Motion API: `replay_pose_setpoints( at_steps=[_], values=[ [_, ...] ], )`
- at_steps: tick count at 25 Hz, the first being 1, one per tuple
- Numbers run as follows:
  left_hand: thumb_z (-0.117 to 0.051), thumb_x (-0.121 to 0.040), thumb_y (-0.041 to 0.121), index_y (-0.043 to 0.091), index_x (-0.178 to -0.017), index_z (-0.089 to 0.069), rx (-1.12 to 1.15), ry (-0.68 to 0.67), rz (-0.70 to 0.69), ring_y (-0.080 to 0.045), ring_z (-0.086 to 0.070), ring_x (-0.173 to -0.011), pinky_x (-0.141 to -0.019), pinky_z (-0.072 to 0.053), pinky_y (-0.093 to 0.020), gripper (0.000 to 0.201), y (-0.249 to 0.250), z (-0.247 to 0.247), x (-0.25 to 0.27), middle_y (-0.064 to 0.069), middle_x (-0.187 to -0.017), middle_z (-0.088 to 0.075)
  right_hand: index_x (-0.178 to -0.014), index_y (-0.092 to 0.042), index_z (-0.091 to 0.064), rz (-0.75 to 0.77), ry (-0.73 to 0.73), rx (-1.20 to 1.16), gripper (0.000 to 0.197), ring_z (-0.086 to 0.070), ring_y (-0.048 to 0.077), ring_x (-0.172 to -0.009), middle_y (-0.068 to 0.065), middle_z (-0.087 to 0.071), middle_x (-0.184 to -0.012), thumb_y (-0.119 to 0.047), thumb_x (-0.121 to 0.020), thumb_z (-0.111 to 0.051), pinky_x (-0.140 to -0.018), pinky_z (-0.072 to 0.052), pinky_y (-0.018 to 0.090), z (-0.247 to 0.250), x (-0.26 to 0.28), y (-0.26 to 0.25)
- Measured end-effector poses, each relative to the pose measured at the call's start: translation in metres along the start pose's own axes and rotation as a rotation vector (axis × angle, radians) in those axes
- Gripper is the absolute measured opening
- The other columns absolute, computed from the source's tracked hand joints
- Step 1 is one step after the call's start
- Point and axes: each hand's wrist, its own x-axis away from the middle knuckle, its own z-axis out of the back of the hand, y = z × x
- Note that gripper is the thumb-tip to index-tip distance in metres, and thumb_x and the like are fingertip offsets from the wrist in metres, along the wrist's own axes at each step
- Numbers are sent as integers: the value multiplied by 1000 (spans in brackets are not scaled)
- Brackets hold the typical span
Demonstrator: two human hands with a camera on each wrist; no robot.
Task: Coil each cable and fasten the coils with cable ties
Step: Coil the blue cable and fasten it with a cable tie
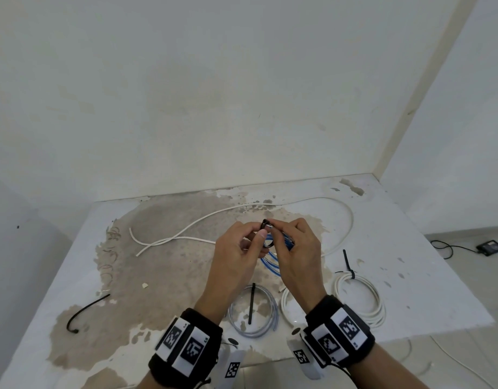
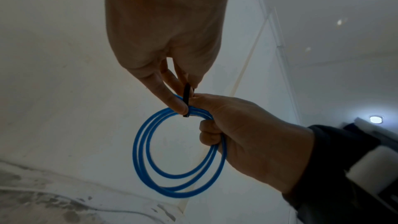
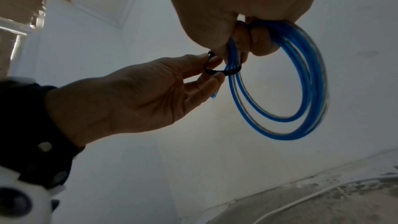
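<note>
A blue cable coil (image 1: 271, 263) of about three loops hangs in the air above the table (image 1: 163, 276). My right hand (image 1: 280, 233) grips its upper part, fingers curled round the strands (image 3: 286, 118). A black cable tie (image 1: 265, 223) is looped round the strands at that spot (image 3: 215, 72). My left hand (image 1: 257, 235) pinches the tie between thumb and fingertips (image 3: 212, 65). In the left wrist view the tie (image 2: 186, 101) stands upright between both hands, and the coil (image 2: 140, 151) hangs below.
A white coil (image 1: 360, 300) bound with a black tie (image 1: 348, 262) lies at the right front. A pale grey-blue coil (image 1: 266, 329) with a black tie (image 1: 252, 303) across it lies near my wrists. A loose white cable (image 1: 202, 220) curves behind; another black tie (image 1: 86, 308) lies left.
</note>
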Motion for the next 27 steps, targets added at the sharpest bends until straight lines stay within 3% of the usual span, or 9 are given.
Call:
replay_pose_setpoints(
  at_steps=[7, 12, 17, 20, 22, 26, 27],
  values=[
    [-55, -98, 31, 19, -93, -70, -385, -117, -55, -9, -68, -66, -69, -57, -40, 20, 1, 5, -6, 3, -83, -62, -112, -15, -75, 28, 12, 75, 20, -56, 3, -76, -3, -51, -87, -14, -98, -62, -64, -43, 8, 5, 7, -1],
    [-55, -97, 31, 17, -85, -66, -427, -211, -24, -9, -67, -67, -70, -56, -42, 22, 5, 7, -6, 4, -81, -65, -110, -14, -75, 42, 2, 118, 17, -56, -1, -72, -4, -53, -89, -14, -98, -62, -64, -42, 6, 7, 11, 3],
    [-46, -103, 28, 15, -86, -69, -381, -148, -26, -2, -64, -62, -63, -57, -33, 32, 6, 2, -2, 4, -75, -65, -109, -13, -75, 80, -13, 119, 17, -57, 3, -71, -6, -52, -90, -13, -98, -62, -63, -46, 12, 5, 14, 4],
    [-39, -105, 28, 13, -85, -64, -399, -240, 14, 1, -56, -57, -58, -44, -16, 36, 9, 2, -3, 0, -71, -63, -107, -14, -74, 104, -24, 94, 17, -57, 5, -75, -7, -52, -90, -11, -98, -60, -62, -45, 12, 9, 15, 0],
    [-39, -105, 29, 15, -86, -61, -354, -269, 55, 1, -54, -55, -56, -39, -12, 33, 9, 3, -3, 1, -69, -61, -108, -15, -74, 108, -34, 78, 18, -57, 4, -76, -9, -51, -88, -12, -98, -60, -62, -45, 13, 11, 15, -2],
    [-60, -96, 27, 28, -96, -59, -188, -79, 35, -9, -65, -58, -52, -47, -17, 1, 13, 0, 3, 5, -77, -63, -109, -16, -75, 24, -31, 37, 18, -57, 5, -74, -12, -50, -86, -14, -99, -61, -63, -41, 9, 12, 16, -3],
    [-62, -95, 23, 28, -95, -61, -172, -55, -18, -11, -65, -60, -53, -48, -19, 4, 14, 0, 2, 7, -79, -64, -110, -17, -75, 7, -40, 22, 18, -57, 6, -74, -11, -51, -86, -14, -99, -62, -63, -40, 9, 13, 16, -3]
  ],
)
